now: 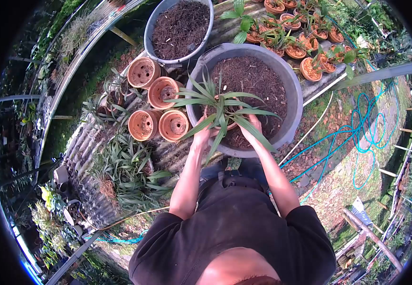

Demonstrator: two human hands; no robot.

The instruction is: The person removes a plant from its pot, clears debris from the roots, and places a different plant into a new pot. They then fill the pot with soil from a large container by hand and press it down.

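A green plant [221, 110] with long narrow leaves stands in a small clay pot [231, 126] inside a large grey tub [295, 95] of brown bark mulch. My left hand [202, 136] grips the pot's left side. On the pot's right side sits my right hand [252, 129], its fingers partly hidden by the leaves. Both arms reach forward over the tub's near rim.
Several empty clay pots [161, 91] stand left of the tub, and a second grey tub [154, 26] of mulch sits behind. Potted seedlings [310, 69] crowd the far right of the corrugated bench [94, 156]. Loose plants [130, 173] lie at the left. A blue hose [358, 137] coils on the ground.
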